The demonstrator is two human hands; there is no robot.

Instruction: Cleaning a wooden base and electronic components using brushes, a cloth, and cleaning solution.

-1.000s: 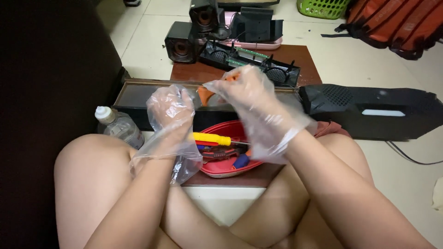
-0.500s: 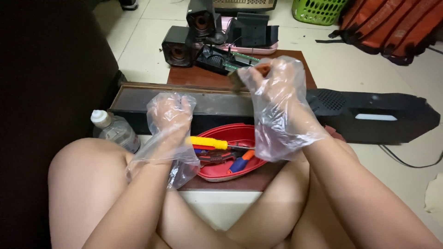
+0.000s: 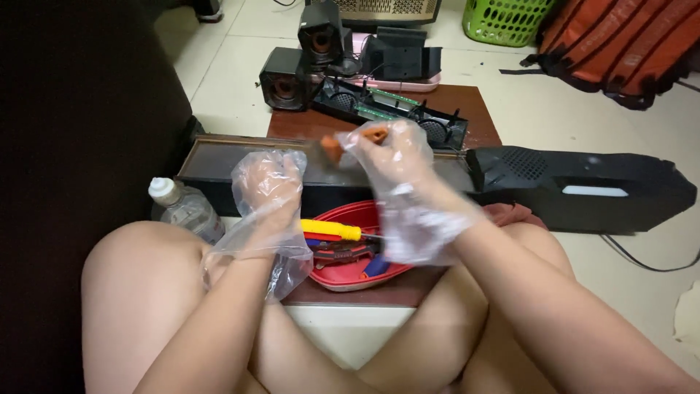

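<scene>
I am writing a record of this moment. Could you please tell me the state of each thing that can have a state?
left hand: gloved, fingers curled, nothing visible in it
right hand: gloved, holding orange-handled tool
red tray: holds a yellow-handled tool and others
plastic bottle: capped
long black casing: lying on the floor
opened speaker shell: insides exposed

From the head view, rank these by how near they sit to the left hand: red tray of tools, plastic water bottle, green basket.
From the left hand:
1. Red tray, just right of the hand and below it, with the yellow-handled tool beside the wrist.
2. Plastic water bottle, to the left, on the floor by the knee.
3. Green basket, far off at the top right.
</scene>
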